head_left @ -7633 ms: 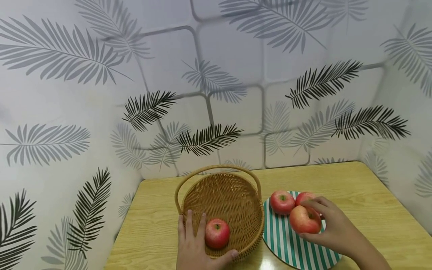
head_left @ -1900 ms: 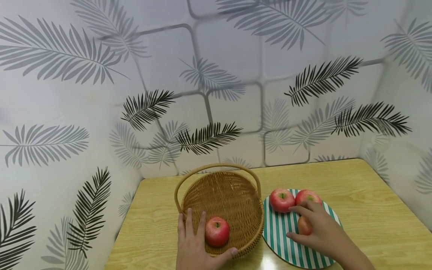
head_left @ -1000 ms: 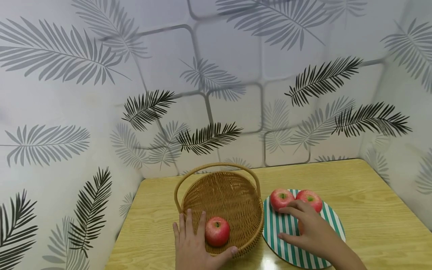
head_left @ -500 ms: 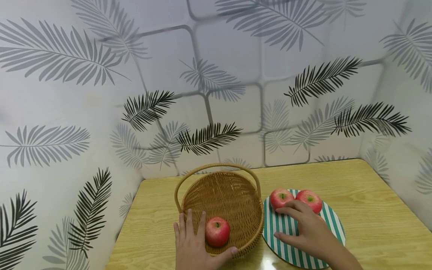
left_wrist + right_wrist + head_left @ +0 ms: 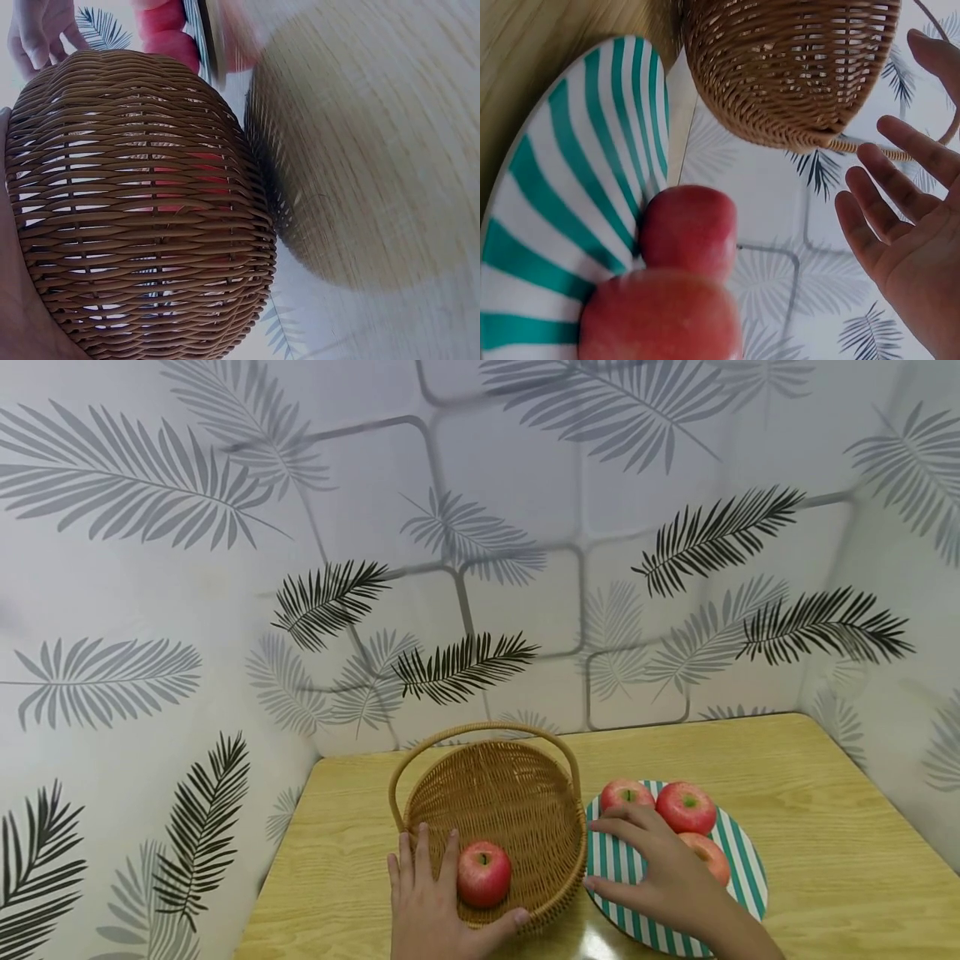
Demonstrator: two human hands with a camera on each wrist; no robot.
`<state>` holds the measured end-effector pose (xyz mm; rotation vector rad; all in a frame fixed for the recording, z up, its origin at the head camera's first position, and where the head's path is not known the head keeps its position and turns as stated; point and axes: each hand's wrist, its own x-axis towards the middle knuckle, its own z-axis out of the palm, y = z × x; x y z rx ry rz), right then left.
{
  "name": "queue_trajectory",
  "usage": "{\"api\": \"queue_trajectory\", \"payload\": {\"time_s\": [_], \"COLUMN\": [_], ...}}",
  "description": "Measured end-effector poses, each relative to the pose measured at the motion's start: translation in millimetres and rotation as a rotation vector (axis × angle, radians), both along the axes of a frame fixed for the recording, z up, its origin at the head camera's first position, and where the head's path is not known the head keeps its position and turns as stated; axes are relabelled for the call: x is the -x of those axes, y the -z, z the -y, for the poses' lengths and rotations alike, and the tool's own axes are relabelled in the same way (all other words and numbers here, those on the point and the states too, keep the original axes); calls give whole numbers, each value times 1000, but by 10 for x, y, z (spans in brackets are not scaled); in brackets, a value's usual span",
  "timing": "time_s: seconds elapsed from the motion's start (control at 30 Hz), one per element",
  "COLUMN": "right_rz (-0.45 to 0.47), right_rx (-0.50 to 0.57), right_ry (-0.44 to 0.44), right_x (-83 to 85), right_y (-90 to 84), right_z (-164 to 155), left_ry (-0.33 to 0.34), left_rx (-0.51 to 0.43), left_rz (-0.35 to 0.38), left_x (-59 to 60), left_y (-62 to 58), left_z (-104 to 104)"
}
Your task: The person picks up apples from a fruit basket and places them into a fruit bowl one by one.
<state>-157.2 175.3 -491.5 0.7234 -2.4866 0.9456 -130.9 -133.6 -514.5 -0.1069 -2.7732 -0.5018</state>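
Observation:
My left hand lies at the near left rim of a brown wicker basket, its fingers spread and straight. One red apple sits inside the basket close to those fingers. The right hand hovers over the left part of a round green-and-white striped board, fingers spread and nothing held. Three apples are on the board: one at the back left partly behind that hand, another at the back right, and a paler one in front, partly hidden by the hand.
A light wooden table carries the basket and board, which stand side by side. The basket's arched handle rises at its back. Behind is a wall with a leaf pattern.
Several seconds ago my right hand held the paler apple; the apple now rests on the board and the hand has moved left, away from it. The left hand stays at the basket.

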Motion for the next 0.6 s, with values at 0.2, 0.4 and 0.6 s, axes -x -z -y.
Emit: {"api": "queue_trajectory", "payload": {"time_s": [0.2,0.4,0.6], "right_rz": [-24,8,-4], "right_rx": [-5,-15,-9], "right_ry": [-43,-76,-107], "right_x": [27,79,110], "right_y": [-23,-18,-30], "right_z": [121,239,306], "left_ry": [1,2,2], "left_rx": [10,11,3], "left_rz": [-16,-6,3], "left_x": [2,-3,-9], "left_y": [10,0,-12], "left_z": [-4,-6,-8]}}
